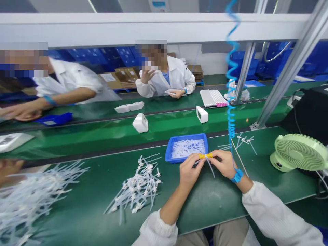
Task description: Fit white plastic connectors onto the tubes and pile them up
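My left hand [189, 170] and my right hand [225, 164] meet just in front of a blue tray [167, 155]. Their thumbs and fingers are pinched together, with yellow coverings at the fingertips. Between them is a small white clip with a translucent strip, which looks like a cable tie [210, 168], its tail pointing down toward the table. White small parts [189, 147] fill the tray. Left of my hands lies a pile of similar ties with white clips [138, 182]. A blue wristband with a coiled cord [237, 176] is on my right wrist.
A larger heap of strips [33, 194] lies at the far left. On the right stand a green fan [294, 152] and a few loose ties [246, 140]. White housings [140, 123] sit on the green conveyor [169, 123]. Two co-workers sit across; another person's hand shows at the left edge.
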The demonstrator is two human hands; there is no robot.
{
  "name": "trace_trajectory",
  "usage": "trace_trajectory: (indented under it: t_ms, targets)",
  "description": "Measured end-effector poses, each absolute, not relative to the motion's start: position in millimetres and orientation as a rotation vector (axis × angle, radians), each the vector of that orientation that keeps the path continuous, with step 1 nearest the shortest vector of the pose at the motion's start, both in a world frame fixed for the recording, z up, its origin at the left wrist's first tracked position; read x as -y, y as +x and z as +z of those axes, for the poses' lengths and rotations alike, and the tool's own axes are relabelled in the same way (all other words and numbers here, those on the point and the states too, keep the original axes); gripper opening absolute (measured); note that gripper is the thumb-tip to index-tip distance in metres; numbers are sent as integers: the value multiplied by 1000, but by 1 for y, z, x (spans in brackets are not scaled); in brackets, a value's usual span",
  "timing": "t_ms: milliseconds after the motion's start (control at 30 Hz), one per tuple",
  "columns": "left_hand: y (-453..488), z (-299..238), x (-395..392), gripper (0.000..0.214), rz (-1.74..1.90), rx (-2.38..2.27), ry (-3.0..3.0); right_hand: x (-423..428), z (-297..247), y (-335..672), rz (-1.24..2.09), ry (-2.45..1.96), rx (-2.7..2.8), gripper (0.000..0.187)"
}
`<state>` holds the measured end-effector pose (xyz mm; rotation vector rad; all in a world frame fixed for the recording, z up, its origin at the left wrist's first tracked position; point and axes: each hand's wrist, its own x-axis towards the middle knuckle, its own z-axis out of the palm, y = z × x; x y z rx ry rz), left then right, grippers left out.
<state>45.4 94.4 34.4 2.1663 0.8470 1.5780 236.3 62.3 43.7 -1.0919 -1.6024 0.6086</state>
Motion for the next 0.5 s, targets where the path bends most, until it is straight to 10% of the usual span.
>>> trace_trajectory:
  t_ms: [500]
  targets:
    - [46, 25, -101, 28, 1412, -916, 2075, -85, 48, 279, 611, -1137, 1273, 25]
